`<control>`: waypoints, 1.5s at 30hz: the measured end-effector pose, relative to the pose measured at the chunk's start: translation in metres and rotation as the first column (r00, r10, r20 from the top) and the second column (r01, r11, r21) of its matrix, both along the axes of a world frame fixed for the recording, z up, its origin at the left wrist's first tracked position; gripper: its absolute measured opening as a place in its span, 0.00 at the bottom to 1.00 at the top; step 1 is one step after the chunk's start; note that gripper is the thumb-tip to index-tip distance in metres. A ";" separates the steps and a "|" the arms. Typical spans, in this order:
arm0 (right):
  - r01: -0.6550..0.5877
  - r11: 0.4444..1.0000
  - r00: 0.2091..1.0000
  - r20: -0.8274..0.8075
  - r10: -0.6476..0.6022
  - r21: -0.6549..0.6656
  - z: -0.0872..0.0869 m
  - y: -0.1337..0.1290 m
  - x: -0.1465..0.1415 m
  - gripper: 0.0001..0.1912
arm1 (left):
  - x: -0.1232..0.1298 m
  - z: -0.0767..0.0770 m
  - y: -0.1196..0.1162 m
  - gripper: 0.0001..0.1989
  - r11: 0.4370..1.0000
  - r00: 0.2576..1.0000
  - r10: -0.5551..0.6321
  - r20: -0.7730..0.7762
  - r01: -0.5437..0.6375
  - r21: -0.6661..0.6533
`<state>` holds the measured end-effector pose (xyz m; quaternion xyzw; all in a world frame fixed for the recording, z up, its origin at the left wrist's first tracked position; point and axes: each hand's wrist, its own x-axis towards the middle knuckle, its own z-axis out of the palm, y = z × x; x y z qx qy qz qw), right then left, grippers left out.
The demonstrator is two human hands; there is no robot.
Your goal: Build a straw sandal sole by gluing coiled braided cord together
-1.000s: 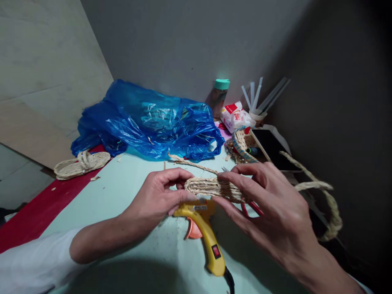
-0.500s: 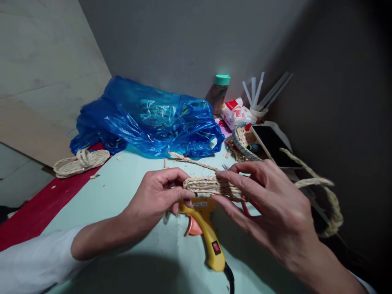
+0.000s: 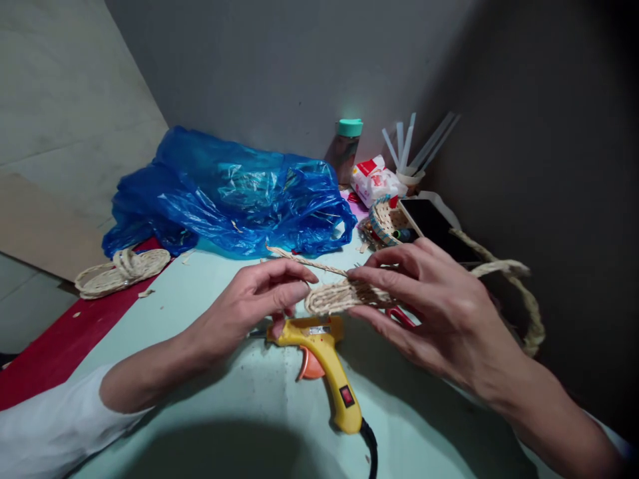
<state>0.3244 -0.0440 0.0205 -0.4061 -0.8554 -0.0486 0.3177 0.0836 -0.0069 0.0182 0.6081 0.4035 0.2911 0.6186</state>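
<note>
A flat, oval coil of braided straw (image 3: 327,297) is held level above the table, its long sides running left to right. My right hand (image 3: 439,309) grips its right part between thumb and fingers. At the coil's left end is my left hand (image 3: 264,296), thumb and forefinger closed together; whether they hold the edge or only touch it is unclear. A thin straw braid (image 3: 309,261) extends left from my right fingertips. Red-handled scissors (image 3: 401,317) show partly beneath my right hand. Below the coil lies a yellow glue gun (image 3: 327,352) with an orange trigger.
A woven straw slipper (image 3: 122,271) sits on red cloth at left. Behind are a blue plastic bag (image 3: 229,193), a bottle (image 3: 347,150), a tissue pack (image 3: 377,183) and a cup of glue sticks (image 3: 410,178). A small basket (image 3: 382,223), phone (image 3: 434,226) and loose braid (image 3: 534,313) are at right.
My left thumb has slid off the coil's face to its left end, leaving more of that end visible. The whole view has shifted slightly.
</note>
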 end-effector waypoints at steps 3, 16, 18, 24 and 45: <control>-0.079 0.995 0.995 0.059 0.082 -0.054 -0.001 -0.001 -0.003 0.13 | 0.002 0.003 0.001 0.08 0.994 0.989 -0.092 -0.116 0.098 0.049; 0.136 0.977 0.881 -0.431 -0.196 -0.165 0.003 -0.017 -0.024 0.07 | 0.006 -0.008 -0.003 0.08 0.984 0.994 0.035 0.101 -0.017 -0.180; 0.023 0.893 0.897 -0.384 -0.217 -0.450 0.003 -0.018 -0.033 0.13 | 0.008 -0.007 -0.004 0.08 0.986 0.991 0.063 0.115 -0.045 -0.158; -0.229 0.626 0.874 -0.441 -0.204 -0.745 -0.005 -0.022 -0.047 0.16 | 0.013 -0.003 -0.011 0.07 0.995 0.992 0.059 0.107 -0.050 -0.082; -0.389 0.553 0.723 -0.616 -0.313 -0.737 -0.016 -0.034 -0.059 0.20 | 0.016 -0.009 -0.028 0.06 0.976 0.964 0.155 0.214 -0.117 -0.183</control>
